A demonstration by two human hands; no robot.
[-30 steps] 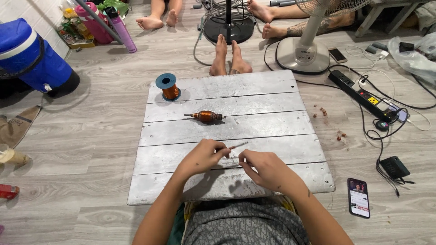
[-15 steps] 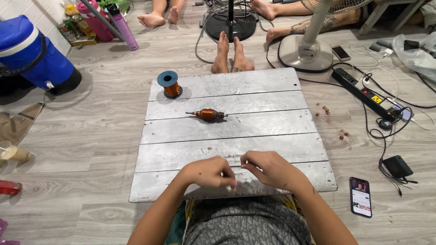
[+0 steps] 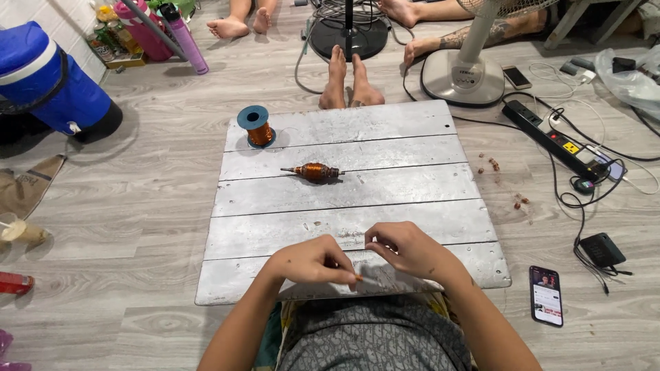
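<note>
We see both hands close together at the near edge of the grey board. Left hand pinches a thin rod, orange tip at its fingertips; right hand is curled just beside, fingers closed, grip unclear. Ahead of the hands lies a copper-wound rotor, looks already wound. Farther, left: copper wire spool, untouched. Rod work looks unfinished.

Lit phone screen on floor, right of grey board
</note>
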